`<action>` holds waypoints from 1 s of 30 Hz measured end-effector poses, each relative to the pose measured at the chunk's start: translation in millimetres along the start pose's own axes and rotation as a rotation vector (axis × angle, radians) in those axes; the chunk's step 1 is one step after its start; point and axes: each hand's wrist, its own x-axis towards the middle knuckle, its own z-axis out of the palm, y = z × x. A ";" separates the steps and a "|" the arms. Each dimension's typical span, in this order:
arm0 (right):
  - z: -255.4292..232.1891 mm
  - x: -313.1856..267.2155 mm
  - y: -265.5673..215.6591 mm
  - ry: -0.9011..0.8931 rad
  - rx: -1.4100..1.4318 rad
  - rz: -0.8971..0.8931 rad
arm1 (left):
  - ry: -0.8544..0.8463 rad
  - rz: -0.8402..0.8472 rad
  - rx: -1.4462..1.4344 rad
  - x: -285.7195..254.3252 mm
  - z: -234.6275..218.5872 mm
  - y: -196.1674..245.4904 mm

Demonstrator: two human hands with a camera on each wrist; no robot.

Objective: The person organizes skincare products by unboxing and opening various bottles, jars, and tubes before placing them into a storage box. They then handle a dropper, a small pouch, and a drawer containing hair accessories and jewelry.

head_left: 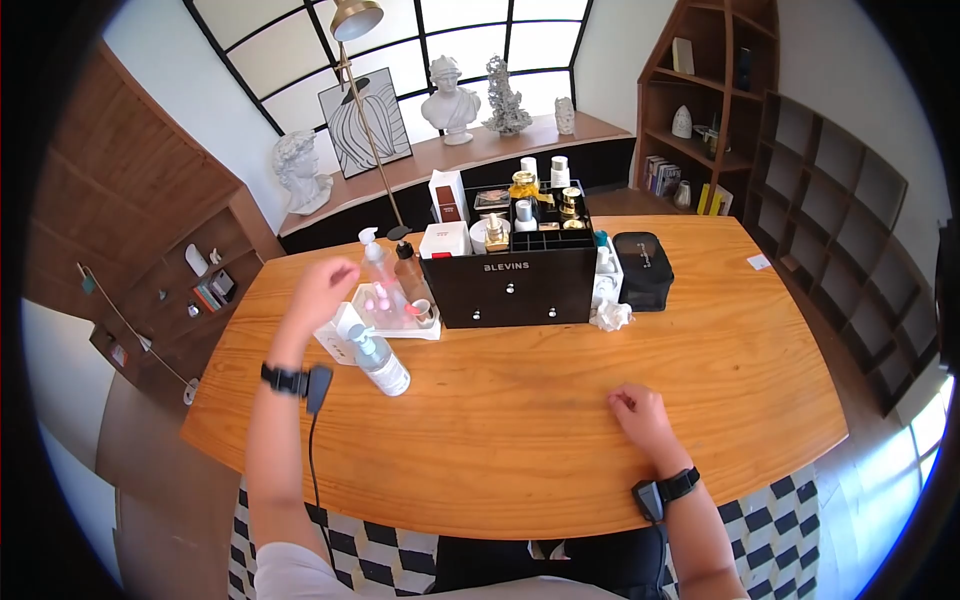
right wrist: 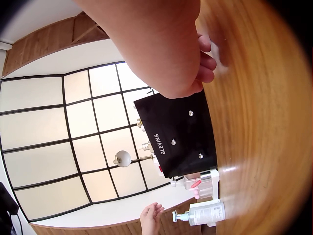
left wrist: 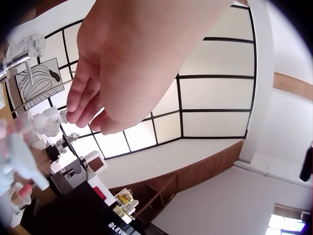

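Note:
In the head view the left hand (head_left: 324, 292) is raised above a white box (head_left: 338, 338) and the tray (head_left: 420, 332) of bottles, its fingers loosely bent and holding nothing. Just below it stands a clear pump bottle (head_left: 384, 366) with a pale blue pump. A pink pump bottle (head_left: 377, 262) and a brown one (head_left: 408, 268) stand beyond. The left wrist view shows the hand (left wrist: 122, 68) with relaxed fingers and nothing in them. The right hand (head_left: 642, 418) rests on the table with loosely curled fingers, empty; the right wrist view shows that hand (right wrist: 171, 54) near the wood.
A black BLEVINS organizer (head_left: 512, 290) with cosmetics on top stands at the table's back. To its right are a crumpled tissue (head_left: 612, 316) and a black case (head_left: 643, 270). A gold lamp (head_left: 357, 20) rises behind the bottles. A cable (head_left: 314, 455) trails from the left wrist.

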 end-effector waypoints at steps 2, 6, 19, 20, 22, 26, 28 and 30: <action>-1.7 -0.2 -4.5 -0.001 -0.021 -0.008 | 0.131 -0.048 -0.024 -44.2 9.4 -3.5; 0.2 -1.6 -3.8 -0.006 -0.036 -0.019 | 0.234 -0.209 -0.156 -116.1 49.0 -70.2; -3.2 -2.4 5.4 0.025 -0.039 -0.024 | 0.060 -0.399 -0.663 -146.7 146.4 -103.9; -3.2 -3.0 7.7 0.029 -0.040 -0.024 | 0.060 -0.393 -0.673 -146.8 146.7 -104.4; -3.3 -4.2 5.2 0.027 -0.036 -0.024 | 0.070 -0.370 -0.677 -146.6 144.9 -96.1; -2.4 -4.8 2.6 0.019 -0.041 -0.043 | 0.100 -0.350 -0.617 -140.0 141.2 -54.6; -1.2 -5.2 4.6 0.016 -0.072 -0.064 | 0.097 -0.369 -0.544 -134.4 140.2 -15.9; 1.1 -5.7 4.6 0.002 -0.069 -0.080 | 0.110 -0.293 -0.446 -130.0 147.1 23.2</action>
